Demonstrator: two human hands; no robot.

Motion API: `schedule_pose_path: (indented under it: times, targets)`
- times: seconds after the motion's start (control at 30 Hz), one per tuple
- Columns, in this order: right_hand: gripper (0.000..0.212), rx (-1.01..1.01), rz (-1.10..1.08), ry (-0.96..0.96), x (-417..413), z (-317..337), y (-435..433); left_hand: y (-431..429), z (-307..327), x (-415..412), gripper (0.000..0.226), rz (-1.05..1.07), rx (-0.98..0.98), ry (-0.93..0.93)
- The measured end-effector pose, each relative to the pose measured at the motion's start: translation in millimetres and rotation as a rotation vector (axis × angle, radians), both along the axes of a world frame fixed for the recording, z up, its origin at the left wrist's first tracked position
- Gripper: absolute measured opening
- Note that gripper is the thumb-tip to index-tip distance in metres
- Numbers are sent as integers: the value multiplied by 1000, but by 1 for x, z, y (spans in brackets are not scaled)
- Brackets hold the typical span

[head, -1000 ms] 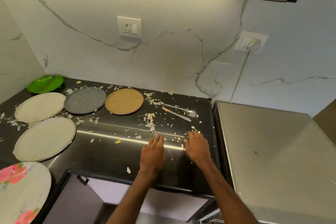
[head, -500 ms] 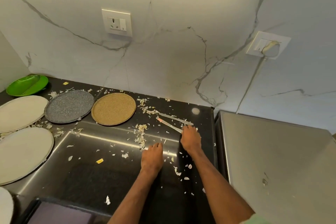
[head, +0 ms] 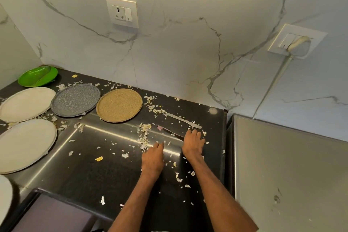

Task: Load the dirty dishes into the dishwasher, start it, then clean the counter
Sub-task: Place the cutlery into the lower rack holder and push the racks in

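Observation:
My right hand (head: 193,143) lies over the near end of a pink-handled knife (head: 167,130) flat on the black counter (head: 90,171), its fingers curled down on it. A second, silver knife (head: 183,120) lies just beyond, untouched. My left hand (head: 152,158) rests flat on the counter beside it, fingers straight, holding nothing. To the left sit a tan plate (head: 119,104), a grey speckled plate (head: 75,100), two white plates (head: 26,103) (head: 24,145) and a green plate (head: 37,76).
Pale food scraps (head: 145,133) litter the counter, thickest near my hands. A steel appliance top (head: 282,175) adjoins the counter on the right. A dark panel (head: 50,214) juts out below the front edge. Marble wall with two sockets (head: 122,12) stands behind.
My right hand has moved forward from the counter's front to the pink-handled knife and now covers its end. The left hand followed slightly. The view has shifted closer and rightward.

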State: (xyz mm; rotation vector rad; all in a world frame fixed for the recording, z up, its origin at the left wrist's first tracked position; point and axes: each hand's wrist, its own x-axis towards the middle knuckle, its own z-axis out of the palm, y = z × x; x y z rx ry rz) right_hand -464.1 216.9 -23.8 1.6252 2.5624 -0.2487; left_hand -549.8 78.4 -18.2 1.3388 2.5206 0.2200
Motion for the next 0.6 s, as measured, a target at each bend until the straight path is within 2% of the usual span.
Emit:
schedule_pose_path:
  times: [0.1,0.23,0.37,0.47,0.6]
  targets:
    - [39,91,-52,87,8,2,-12,-2,5,-1,52,49,34,-38]
    - [21,115,-116,294,22,5,-34,-11,15,-1,50,90,130,-76]
    - [4,-164,-276,761,22,14,-61,-15,27,9,38,166,305,-398]
    - [4,-378,-382,1137,20,22,-97,-24,31,17,25,127,419,-622]
    - [8,-429,-544,1404,34,27,-153,-53,38,27,18,17,527,-786]
